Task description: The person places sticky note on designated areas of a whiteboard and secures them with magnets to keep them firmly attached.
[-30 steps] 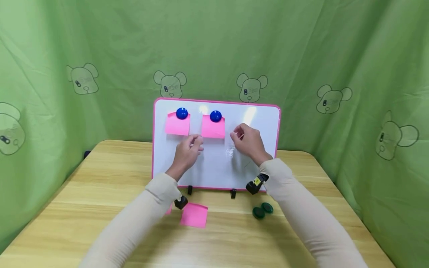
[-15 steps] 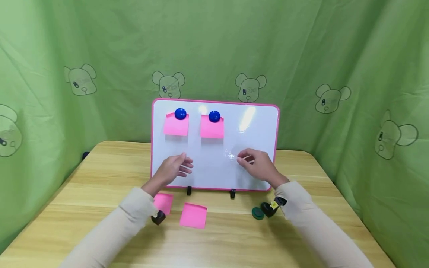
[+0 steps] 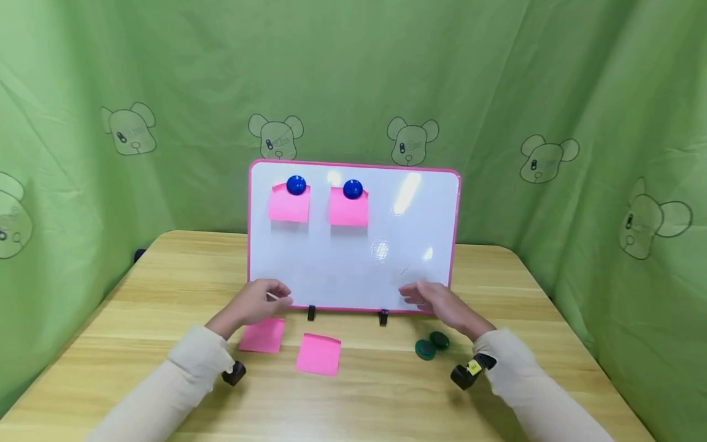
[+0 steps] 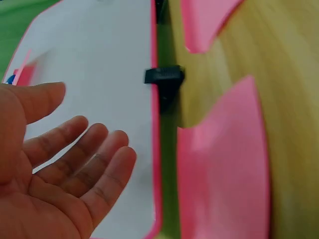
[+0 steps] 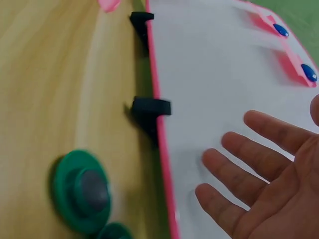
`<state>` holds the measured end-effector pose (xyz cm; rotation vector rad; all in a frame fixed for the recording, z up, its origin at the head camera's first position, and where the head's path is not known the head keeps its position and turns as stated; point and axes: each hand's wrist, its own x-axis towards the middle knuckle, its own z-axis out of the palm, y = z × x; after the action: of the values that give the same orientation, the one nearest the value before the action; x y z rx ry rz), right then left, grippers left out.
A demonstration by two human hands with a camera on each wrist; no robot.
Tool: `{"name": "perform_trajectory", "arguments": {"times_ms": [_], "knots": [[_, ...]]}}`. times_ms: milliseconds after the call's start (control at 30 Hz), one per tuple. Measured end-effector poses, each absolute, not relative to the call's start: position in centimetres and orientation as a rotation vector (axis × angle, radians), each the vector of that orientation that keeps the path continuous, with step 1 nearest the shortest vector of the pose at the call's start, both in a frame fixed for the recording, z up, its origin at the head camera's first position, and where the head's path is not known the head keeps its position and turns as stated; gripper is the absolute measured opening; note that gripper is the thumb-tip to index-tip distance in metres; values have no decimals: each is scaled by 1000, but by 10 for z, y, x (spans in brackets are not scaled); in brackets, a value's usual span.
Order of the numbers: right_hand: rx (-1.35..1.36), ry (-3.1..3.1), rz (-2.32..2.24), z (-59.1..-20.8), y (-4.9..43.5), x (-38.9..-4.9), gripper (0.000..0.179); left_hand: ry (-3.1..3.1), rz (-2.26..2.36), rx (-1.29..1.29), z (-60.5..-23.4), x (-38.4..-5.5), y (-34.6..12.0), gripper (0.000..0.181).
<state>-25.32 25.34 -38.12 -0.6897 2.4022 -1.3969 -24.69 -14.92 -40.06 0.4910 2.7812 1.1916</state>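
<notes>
Before the lower left of a pink-framed whiteboard [image 3: 331, 270], my left hand [image 3: 258, 302] hovers with relaxed fingers and holds nothing. Just under it on the table lies a pink sticky note [image 3: 261, 336], with another sticky note [image 3: 319, 354] to its right. My right hand [image 3: 442, 302] is at the board's lower right, fingers extended and palm bare in the right wrist view. Two green magnets [image 3: 425, 349] lie on the table below that hand. High on the board, two blue magnets [image 3: 353, 189] each hold a pink note [image 3: 348, 209] against it.
The whiteboard stands upright on two small black feet [image 3: 312, 313] on the wooden table [image 3: 375, 399]. A green curtain [image 3: 342, 73] with bear-head prints hangs behind and at both sides.
Both hands have moved down and apart, from beside the right-hand note on the board to its lower corners. The right hand's fingers have straightened. Notes and magnets stay in place.
</notes>
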Motion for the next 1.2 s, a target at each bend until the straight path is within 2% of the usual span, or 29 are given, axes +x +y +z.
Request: {"name": "perform_trajectory", "arguments": {"times_ms": [233, 433, 600, 800, 1000, 1200], "knots": [[-624, 2472, -1260, -401, 272, -250, 53, 2776, 1153, 444, -412, -241, -164, 28], [-619, 2683, -1058, -414, 284, -241, 29, 2816, 1070, 382, -416, -239, -177, 26], [-585, 2726, -1001, -420, 291, -235, 21, 2799, 1016, 296, -421, -236, -186, 24], [-675, 2715, -940, -427, 295, -231, 25, 2797, 965, 228, -424, -237, -194, 24], [-796, 2714, -828, -431, 295, -230, 34, 2805, 909, 210, -426, -239, -199, 14], [-809, 2724, -762, -431, 293, -227, 30, 2821, 875, 227, -429, -239, -203, 10]]}}
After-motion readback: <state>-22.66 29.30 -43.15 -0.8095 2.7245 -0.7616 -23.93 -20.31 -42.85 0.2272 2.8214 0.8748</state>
